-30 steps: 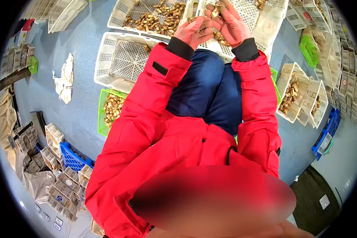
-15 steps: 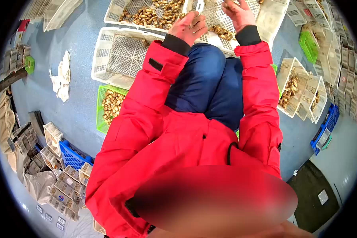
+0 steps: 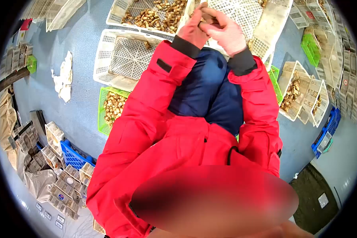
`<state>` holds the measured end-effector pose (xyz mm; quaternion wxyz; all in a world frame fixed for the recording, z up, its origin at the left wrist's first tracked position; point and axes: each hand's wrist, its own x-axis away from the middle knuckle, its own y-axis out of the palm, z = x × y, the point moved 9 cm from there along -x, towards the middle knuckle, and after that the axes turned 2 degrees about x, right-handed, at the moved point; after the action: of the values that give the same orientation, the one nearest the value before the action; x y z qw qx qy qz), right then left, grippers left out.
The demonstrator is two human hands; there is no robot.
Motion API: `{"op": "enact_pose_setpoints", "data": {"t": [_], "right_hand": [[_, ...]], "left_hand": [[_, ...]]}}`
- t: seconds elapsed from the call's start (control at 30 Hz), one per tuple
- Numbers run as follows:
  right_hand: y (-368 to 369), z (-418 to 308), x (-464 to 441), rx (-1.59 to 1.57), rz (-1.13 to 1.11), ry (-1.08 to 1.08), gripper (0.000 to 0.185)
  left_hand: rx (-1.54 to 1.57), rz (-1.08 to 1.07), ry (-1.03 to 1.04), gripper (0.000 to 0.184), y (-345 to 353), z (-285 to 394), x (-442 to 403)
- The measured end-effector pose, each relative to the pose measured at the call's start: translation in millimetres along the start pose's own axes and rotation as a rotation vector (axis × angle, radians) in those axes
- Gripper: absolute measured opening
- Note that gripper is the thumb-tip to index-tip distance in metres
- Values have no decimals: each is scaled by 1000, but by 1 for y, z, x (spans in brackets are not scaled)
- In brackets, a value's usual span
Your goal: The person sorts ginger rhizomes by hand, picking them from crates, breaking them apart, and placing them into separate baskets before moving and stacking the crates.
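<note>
Over the crates in front of my knees, my left hand (image 3: 193, 31) and my right hand (image 3: 228, 35) meet, fingers bent inward. Between the fingertips a small brown-and-cream piece (image 3: 202, 19), mushroom-like, partly shows; the fingers cover most of it. Beneath my right hand lies a white slatted crate (image 3: 265, 37), with a few pieces near its edge. Left of my hands a white crate holds a spread of mushroom-like pieces (image 3: 159, 18). Closer to my left forearm, another white crate (image 3: 115, 73) contains one visible piece (image 3: 147, 45).
A green basket (image 3: 102, 119) of pieces sits by my left elbow. To the right are a green basket (image 3: 276, 85) and white crates (image 3: 301, 67) with more pieces. A white cloth (image 3: 63, 81) lies on the blue floor (image 3: 81, 51). Crates and blue baskets (image 3: 76, 155) stand around the edges.
My hands were apart, fingers loosely spread; now they have come together around a small piece. My right hand moved left and nearer to me. The view has shifted slightly.
</note>
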<state>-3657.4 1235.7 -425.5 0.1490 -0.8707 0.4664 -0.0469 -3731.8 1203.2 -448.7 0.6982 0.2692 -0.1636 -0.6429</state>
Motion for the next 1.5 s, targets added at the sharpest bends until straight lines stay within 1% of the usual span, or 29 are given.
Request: {"op": "enact_pose_setpoints", "data": {"t": [0.07,0.1,0.17,0.27,0.3,0.4,0.47,0.5,0.53,0.57,0.67,0.7,0.73,0.8,0.87,0.9,0.93,1.0,1.03,1.1,1.13,1.17,1.2,1.27,1.33,1.37,1.4,1.47,1.5], "right_hand": [[3,-23,2,363,75,-181,36],[-4,2,1,105,121,86,34],[-10,27,-2,-244,110,134,33],[-9,40,1,-623,74,178,36],[-6,37,3,-744,59,192,37],[3,24,6,-536,-91,122,37],[-1,39,11,-475,-193,277,36],[-18,43,12,-438,-167,275,37],[-45,55,14,-363,-113,247,36],[-79,79,12,-405,-1,191,33],[-195,165,37,-155,494,391,32],[-218,213,46,-101,500,505,32],[-215,220,49,64,400,607,32],[-191,249,40,474,130,670,34],[-170,252,27,1093,-29,571,37],[-161,272,24,1114,-148,671,43],[-150,284,23,1189,-226,655,45],[-137,307,17,1208,-253,525,46],[-140,314,22,1256,-199,590,46],[-142,313,21,1215,-184,612,40],[-143,312,22,1195,-177,626,38],[-145,311,15,1169,-139,574,34],[-153,302,17,1173,-4,505,32],[-159,299,23,433,156,469,38],[-141,265,27,-189,121,606,39],[-134,260,27,-449,41,533,36],[-125,221,18,-619,-23,351,36],[-108,140,17,-945,-159,-15,38],[-104,141,19,-860,-90,173,39]], "left_hand": [[-680,-102,224,54,20,14,1],[-254,-77,33,57,13,1,-3],[433,-97,-259,64,12,-23,-6],[326,-125,-305,63,3,-26,-6],[342,-229,-245,56,2,-28,-7],[310,-151,-253,51,-11,-40,-7],[334,-101,-175,46,-18,-36,-9],[326,-81,-205,46,-22,-39,-8],[317,-62,-230,47,-28,-41,-8],[443,-94,-302,52,-31,-50,-9],[385,33,-324,51,-42,-56,-7],[413,-11,-329,49,-40,-57,-8],[458,-19,-343,48,-40,-65,-10],[545,-32,-370,47,-40,-80,-12],[676,-25,-438,40,-38,-92,-12],[703,5,-467,39,-35,-93,-11],[730,34,-495,37,-33,-94,-9],[812,49,-524,31,-26,-94,-7],[830,59,-539,31,-28,-96,-7],[895,18,-572,31,-30,-106,-9],[855,29,-589,31,-34,-113,-7],[814,36,-607,31,-34,-116,-6],[774,42,-621,30,-33,-119,-6],[514,70,-628,27,-36,-125,-7],[334,64,-627,26,-32,-126,-10],[241,22,-632,27,-18,-119,-11],[79,-27,-681,29,1,-115,-12],[49,-44,-735,29,12,-123,-10],[46,-49,-731,29,20,-114,-9]]}}
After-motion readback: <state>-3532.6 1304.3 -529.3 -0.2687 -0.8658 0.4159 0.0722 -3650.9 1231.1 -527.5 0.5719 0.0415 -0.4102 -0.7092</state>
